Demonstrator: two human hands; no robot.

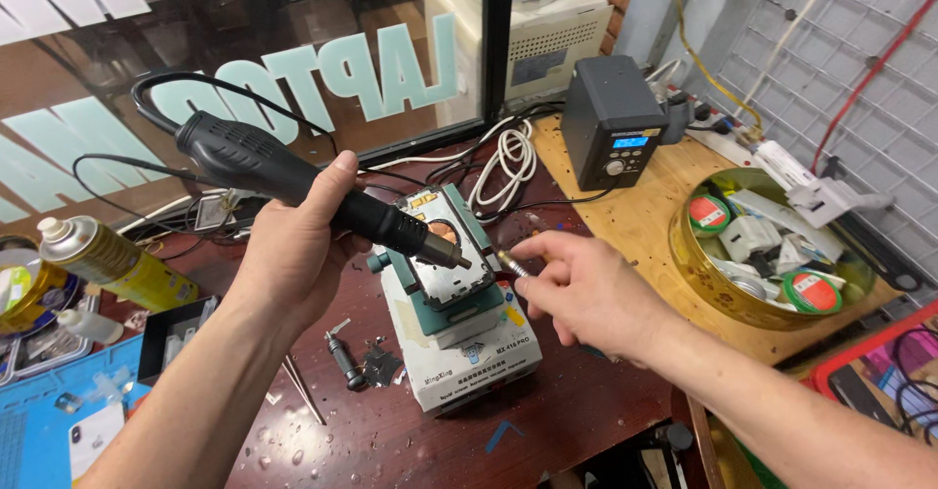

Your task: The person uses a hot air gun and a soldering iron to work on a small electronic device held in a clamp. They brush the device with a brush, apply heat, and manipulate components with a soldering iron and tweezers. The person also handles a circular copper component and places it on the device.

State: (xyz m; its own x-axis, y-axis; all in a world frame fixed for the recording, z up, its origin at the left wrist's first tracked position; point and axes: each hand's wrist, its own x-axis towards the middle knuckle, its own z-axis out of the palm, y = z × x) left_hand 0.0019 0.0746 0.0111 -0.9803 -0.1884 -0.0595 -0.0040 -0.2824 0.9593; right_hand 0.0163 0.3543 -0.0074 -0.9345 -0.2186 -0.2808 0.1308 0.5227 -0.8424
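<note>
The left hand (298, 245) grips a black hot-air handpiece (293, 178), its nozzle just over the opened phone (445, 250) clamped on the green fixture (459, 328). The right hand (576, 289) pinches what looks like tweezers (510, 261) beside it. Heating appears underway; nothing is lifted off yet.

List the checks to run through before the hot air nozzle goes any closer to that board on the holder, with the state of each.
1. Left hand grips the black hot air handle firmly: ok.
2. Nozzle is aimed at the board clamped on the green holder: ok.
3. Right hand holds a thin metal tool beside the holder, its tip off the board: ok.
4. Handle's cord is free of the heated area: ok.
5. Station display is lit; setting: cannot tell.
6. Spray can lies far left of the nozzle: ok.
</note>
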